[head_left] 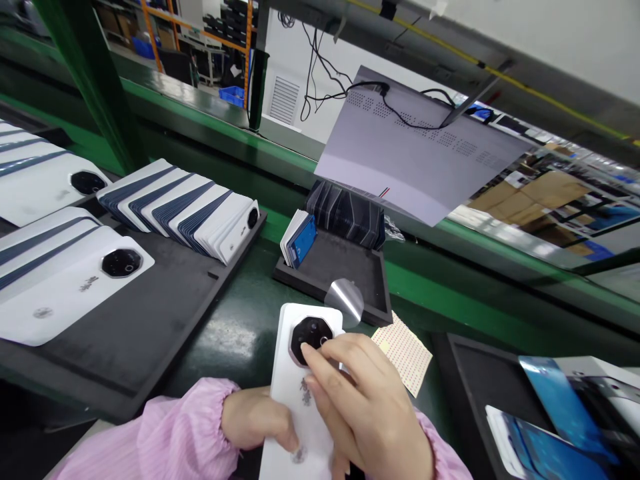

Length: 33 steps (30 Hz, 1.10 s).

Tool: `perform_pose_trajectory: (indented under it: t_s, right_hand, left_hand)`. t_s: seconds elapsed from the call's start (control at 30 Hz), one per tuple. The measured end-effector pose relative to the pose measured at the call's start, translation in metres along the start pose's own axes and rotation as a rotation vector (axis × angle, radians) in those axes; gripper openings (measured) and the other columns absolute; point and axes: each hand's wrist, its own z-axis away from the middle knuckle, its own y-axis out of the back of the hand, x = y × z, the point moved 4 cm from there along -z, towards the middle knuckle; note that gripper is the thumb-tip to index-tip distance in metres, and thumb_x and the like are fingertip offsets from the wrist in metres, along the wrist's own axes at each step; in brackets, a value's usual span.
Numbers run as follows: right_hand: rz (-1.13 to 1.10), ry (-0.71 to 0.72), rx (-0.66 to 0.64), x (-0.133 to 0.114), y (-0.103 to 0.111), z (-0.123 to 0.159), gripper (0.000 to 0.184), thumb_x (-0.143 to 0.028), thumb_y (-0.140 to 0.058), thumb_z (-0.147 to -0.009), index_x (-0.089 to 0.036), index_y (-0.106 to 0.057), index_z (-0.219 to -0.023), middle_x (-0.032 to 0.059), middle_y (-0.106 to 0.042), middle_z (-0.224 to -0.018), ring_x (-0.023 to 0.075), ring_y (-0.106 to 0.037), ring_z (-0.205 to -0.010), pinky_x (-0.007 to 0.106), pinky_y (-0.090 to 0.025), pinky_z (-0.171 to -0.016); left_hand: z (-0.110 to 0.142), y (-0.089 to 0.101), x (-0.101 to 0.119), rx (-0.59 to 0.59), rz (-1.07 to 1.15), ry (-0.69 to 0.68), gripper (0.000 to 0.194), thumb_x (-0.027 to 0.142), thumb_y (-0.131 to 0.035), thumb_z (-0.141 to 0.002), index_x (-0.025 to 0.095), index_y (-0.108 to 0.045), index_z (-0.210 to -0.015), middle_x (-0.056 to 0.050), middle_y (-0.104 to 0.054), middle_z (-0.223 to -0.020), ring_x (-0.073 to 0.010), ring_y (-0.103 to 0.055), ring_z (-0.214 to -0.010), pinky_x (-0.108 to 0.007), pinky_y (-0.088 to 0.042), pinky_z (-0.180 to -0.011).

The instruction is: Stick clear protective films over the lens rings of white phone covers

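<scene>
- Bare bench (pixel 233 337) left a hand passage between the left tray (pixel 185 310) and the phone (pixel 307 417).
- The small tray (pixel 343 263) had room mid-floor; upright panels (pixel 345 210) blocked its back, a short stack (pixel 299 238) its left.
- Clear film (pixel 345 302) overlapped its near edge in view.
- A sheet (pixel 404 357) partly filled the gap before the right tray (pixel 477 363).
- The board (pixel 405 153) obstructed higher reaches.

There are two hands, one left hand (pixel 263 420) and one right hand (pixel 370 397), with one held white panel (pixel 290 380), three fanned rows of white panels (pixel 183 207) at left, one clear disc (pixel 345 301), one dotted beige sheet (pixel 407 357), one middle black tray (pixel 345 263), one right-side black tray (pixel 485 367) and one tilted grey board (pixel 410 150).
</scene>
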Motion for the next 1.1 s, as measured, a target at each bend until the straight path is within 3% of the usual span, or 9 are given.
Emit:
perform_pose_trajectory:
  t_s: [0.3,0.43,0.53,0.73,0.9,1.1]
  right_hand:
    - [-0.233,-0.082,-0.015,0.007,0.001,0.003,0.023,-0.007,-0.049,-0.081,-0.011,-0.063,-0.099,0.0098,-0.058,-0.081,0.018,-0.049,-0.072,0.032,-0.045,-0.059]
    - [-0.236,-0.095,-0.04,0.009,-0.002,0.004,0.025,-0.006,-0.049,-0.08,-0.011,-0.063,-0.101,0.0091,-0.056,-0.078,0.0176,-0.048,-0.07,0.031,-0.044,-0.058]
    - [-0.207,-0.11,-0.058,0.011,-0.004,0.005,0.029,-0.006,-0.048,-0.081,-0.011,-0.061,-0.106,0.0088,-0.055,-0.078,0.0177,-0.047,-0.07,0.032,-0.044,-0.058]
    - [-0.198,-0.092,0.016,0.014,0.001,0.006,0.032,-0.002,-0.048,-0.08,-0.011,-0.059,-0.109,0.0089,-0.055,-0.079,0.0176,-0.048,-0.071,0.032,-0.044,-0.059]
    - [-0.138,0.038,-0.022,0.009,0.002,0.005,0.028,-0.004,-0.049,-0.077,-0.011,-0.062,-0.101,0.0094,-0.058,-0.079,0.0178,-0.049,-0.069,0.031,-0.044,-0.056]
    - [-0.094,0.058,-0.037,0.006,0.001,0.002,0.026,-0.003,-0.049,-0.076,-0.009,-0.064,-0.096,0.0096,-0.06,-0.077,0.0178,-0.051,-0.069,0.033,-0.046,-0.058]
  left_hand:
    - [0.003,0.002,-0.002,0.023,-0.075,-0.03,0.046,0.011,-0.047,-0.046,0.011,-0.073,-0.084,-0.001,-0.07,-0.06,-0.0121,-0.054,-0.046,-0.02,-0.039,-0.048]
    - [-0.002,-0.009,0.006,-0.052,-0.165,-0.003,0.044,0.014,-0.047,-0.048,0.011,-0.073,-0.083,-0.004,-0.072,-0.073,-0.0194,-0.062,-0.066,-0.028,-0.047,-0.068]
    - [-0.005,-0.013,0.009,-0.053,-0.157,-0.005,0.039,0.014,-0.047,-0.047,0.012,-0.072,-0.077,-0.003,-0.071,-0.073,-0.0193,-0.061,-0.071,-0.029,-0.045,-0.078]
    - [-0.003,-0.008,0.005,-0.043,-0.138,-0.004,0.053,0.014,-0.048,-0.048,0.01,-0.069,-0.097,-0.004,-0.072,-0.077,-0.0139,-0.058,-0.05,-0.023,-0.042,-0.052]
    - [0.0,-0.002,0.0,0.007,-0.102,-0.028,0.059,0.012,-0.047,-0.048,0.01,-0.068,-0.103,-0.004,-0.073,-0.071,-0.0141,-0.059,-0.049,-0.022,-0.038,-0.046]
    - [0.002,0.0,0.0,0.042,-0.078,-0.053,0.061,0.01,-0.046,-0.047,0.009,-0.068,-0.103,-0.004,-0.073,-0.07,-0.0141,-0.058,-0.046,-0.022,-0.036,-0.044]
